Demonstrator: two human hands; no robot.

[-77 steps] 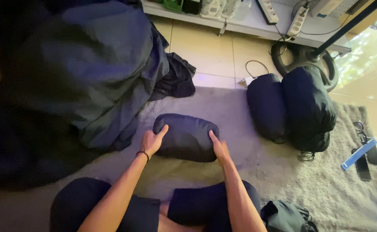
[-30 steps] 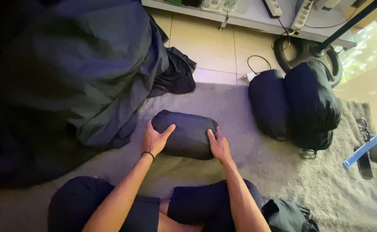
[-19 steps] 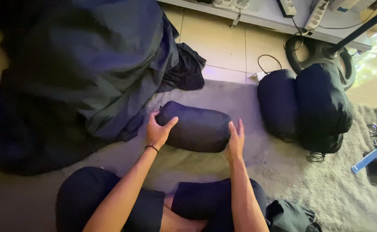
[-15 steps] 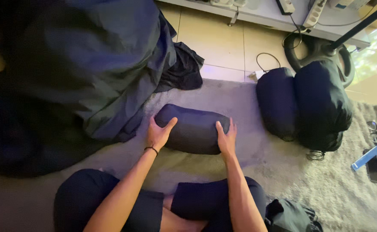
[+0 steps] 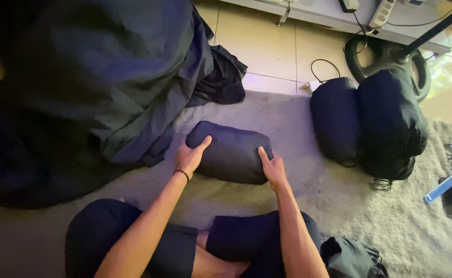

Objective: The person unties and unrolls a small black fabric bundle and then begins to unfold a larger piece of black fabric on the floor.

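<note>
A dark navy rolled bundle [image 5: 232, 152], like a packed sleeping bag, lies on the grey shaggy rug [image 5: 298, 195] in front of my crossed legs. My left hand [image 5: 190, 157] presses against its left end, fingers wrapped onto the top. At its right end my right hand [image 5: 272, 167] rests with fingers flat on the fabric. Both hands squeeze the bundle between them. A thin dark band sits on my left wrist.
A large heap of dark blue fabric [image 5: 92, 87] covers the left. Two stuffed dark sacks [image 5: 370, 121] lie at the right beside a weight plate [image 5: 390, 56] with a pole. Glasses [image 5: 451, 152] and a blue strip [image 5: 448, 184] lie far right. A tiled floor and power strips sit at the top.
My hands have stayed on the bundle's two ends, shifting slightly as they press it. The right hand briefly lifted higher on the end, then settled lower. The view drifted a little.
</note>
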